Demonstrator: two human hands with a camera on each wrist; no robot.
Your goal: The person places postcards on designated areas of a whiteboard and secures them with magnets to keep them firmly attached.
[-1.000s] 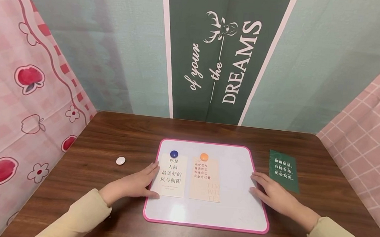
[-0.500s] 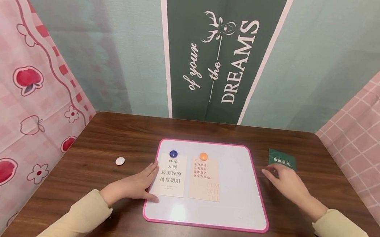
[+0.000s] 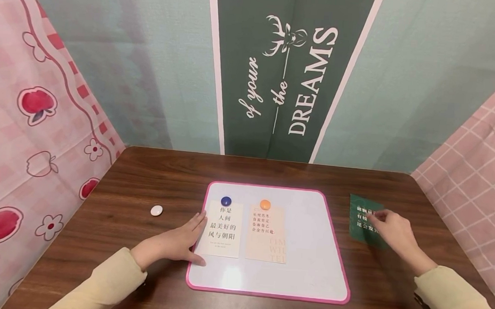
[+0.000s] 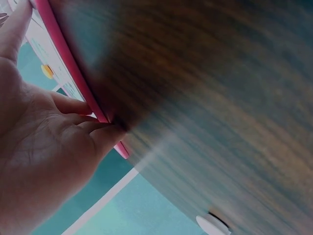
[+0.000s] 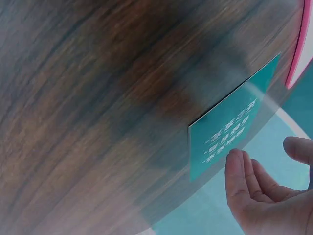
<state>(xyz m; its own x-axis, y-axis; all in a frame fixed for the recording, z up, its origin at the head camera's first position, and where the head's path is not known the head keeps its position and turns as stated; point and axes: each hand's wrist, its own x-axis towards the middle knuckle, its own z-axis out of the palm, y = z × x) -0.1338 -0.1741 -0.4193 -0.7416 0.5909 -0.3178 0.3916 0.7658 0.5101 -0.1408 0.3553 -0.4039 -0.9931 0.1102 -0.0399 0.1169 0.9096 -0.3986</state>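
A whiteboard with a pink rim point(image 3: 264, 295) lies on the table. My left hand point(image 3: 178, 240) rests at its left edge, fingertips on the rim and thumb over the board. A cream card point(image 3: 225, 243) under a blue round magnet point(image 3: 226, 201) and a peach card point(image 3: 263, 245) under an orange round magnet point(image 3: 265, 204) are on the board. My right hand point(image 3: 396, 232) hovers over the green card point(image 3: 356, 232) right of the board, covering part of its white print. In the right wrist view, the thumb point(image 5: 299, 149) is apart from the fingers, with nothing between them.
A white round magnet point(image 3: 156, 210) lies on the wooden table point(image 3: 122, 180) left of the board. A green curtain point(image 3: 184, 75) hangs behind the table, with pink cloths point(image 3: 481, 154) at either side.
My right hand has left the board's right edge and moved right, over the green card. The left hand has stayed at the left edge.
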